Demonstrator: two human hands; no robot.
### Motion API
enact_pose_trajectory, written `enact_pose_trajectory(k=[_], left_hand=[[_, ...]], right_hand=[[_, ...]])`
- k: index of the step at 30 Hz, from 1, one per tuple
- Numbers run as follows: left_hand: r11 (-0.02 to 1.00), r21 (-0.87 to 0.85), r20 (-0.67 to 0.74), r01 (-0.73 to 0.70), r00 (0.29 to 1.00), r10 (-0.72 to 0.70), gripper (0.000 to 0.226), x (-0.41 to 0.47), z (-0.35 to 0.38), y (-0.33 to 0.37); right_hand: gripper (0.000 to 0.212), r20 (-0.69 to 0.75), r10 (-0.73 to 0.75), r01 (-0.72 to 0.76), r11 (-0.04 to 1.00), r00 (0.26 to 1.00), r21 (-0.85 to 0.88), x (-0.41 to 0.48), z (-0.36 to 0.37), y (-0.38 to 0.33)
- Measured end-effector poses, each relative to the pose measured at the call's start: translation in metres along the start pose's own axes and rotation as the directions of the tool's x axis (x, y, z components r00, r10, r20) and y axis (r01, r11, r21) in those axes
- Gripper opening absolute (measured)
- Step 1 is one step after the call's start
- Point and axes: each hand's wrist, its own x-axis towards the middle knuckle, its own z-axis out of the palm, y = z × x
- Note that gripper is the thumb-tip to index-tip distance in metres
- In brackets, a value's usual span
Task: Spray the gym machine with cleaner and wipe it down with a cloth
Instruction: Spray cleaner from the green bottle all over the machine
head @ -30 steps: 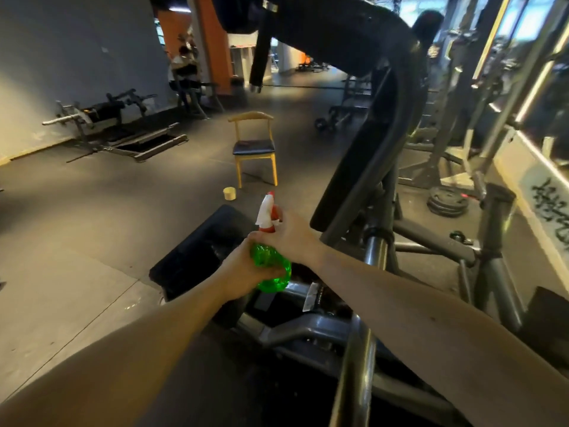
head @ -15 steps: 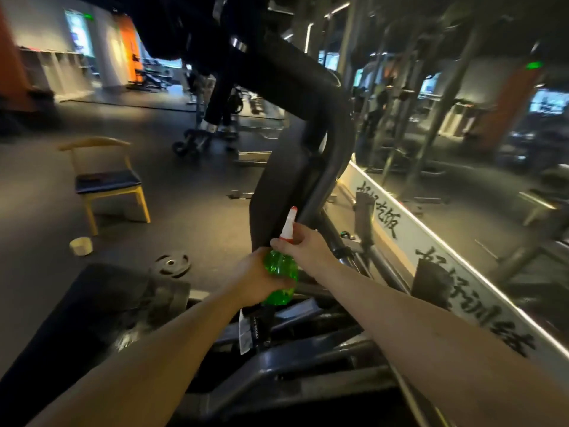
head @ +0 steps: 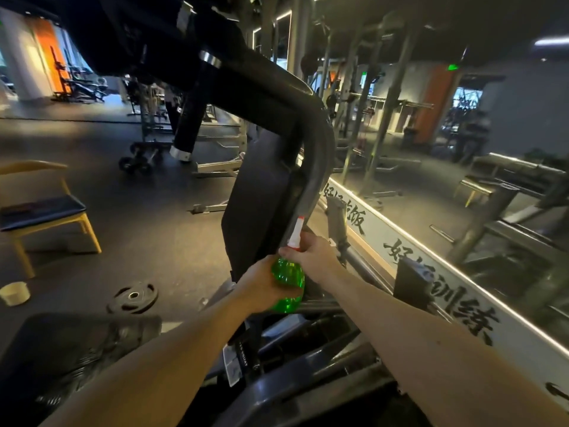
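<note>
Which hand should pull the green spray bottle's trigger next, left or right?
Right, probably. The right hand grips the neck under the white spray head, aimed at the black pad; the left hand only cups the body of the green spray bottle.

Bare left forearm (head: 160, 362), bare right forearm (head: 431, 343)

Long white strip along mirror base (head: 373, 232): black brush-style Chinese characters, "饭" and "好…训练" readable, rest partly hidden. Small white tag (head: 231, 366) on dark grey gym machine (head: 308, 124): print too blurred.
</note>
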Motion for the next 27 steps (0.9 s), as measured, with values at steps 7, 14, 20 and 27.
enact_pose_trajectory(k=[7, 14, 20, 27], left_hand=[[0.989, 0.044, 0.081, 0.139, 0.987, -0.142, 0.071, 0.008, 0.046, -0.063], [0.955, 0.072, 0.173, 0.287, 0.940, -0.295, 0.081, -0.013, 0.076, -0.138], [0.937, 0.058, 0.235, 0.345, 0.907, -0.349, 0.085, -0.054, 0.083, -0.186], [0.946, 0.080, 0.239, 0.313, 0.916, -0.323, 0.075, -0.087, 0.040, -0.205]], right_hand=[[0.023, 0.114, 0.099, -0.097, 0.995, 0.989, -0.017, 0.009, 0.045, 0.079], [0.039, 0.202, 0.259, -0.270, 0.963, 0.944, 0.026, -0.013, 0.115, 0.145], [0.027, 0.282, 0.422, -0.449, 0.893, 0.862, 0.035, -0.041, 0.170, 0.166], [0.038, 0.273, 0.393, -0.424, 0.904, 0.878, 0.060, -0.061, 0.205, 0.128]])
